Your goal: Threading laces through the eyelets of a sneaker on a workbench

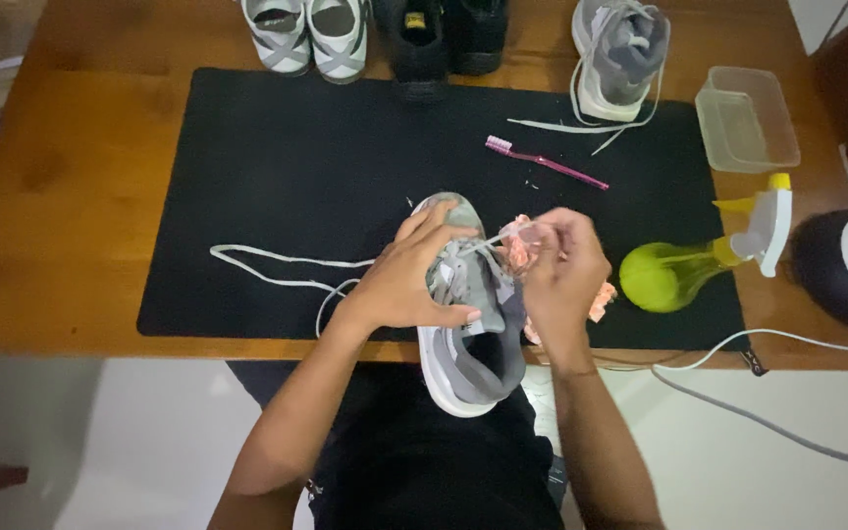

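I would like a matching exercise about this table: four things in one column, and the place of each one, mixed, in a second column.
1. toothbrush
2. spray bottle
3. plastic container
4. grey shoe

a. under the left hand and right hand
b. on its side, right end of the mat
c. on bare wood, past the mat's right edge
d. on the mat, below the far shoes

Pairs: 1-d, 2-b, 3-c, 4-a

A shoe (pixel 468 324) lies on the mat's (pixel 247 177) near edge. A toothbrush (pixel 545 162) lies beyond it, a spray bottle (pixel 699 260) to its right
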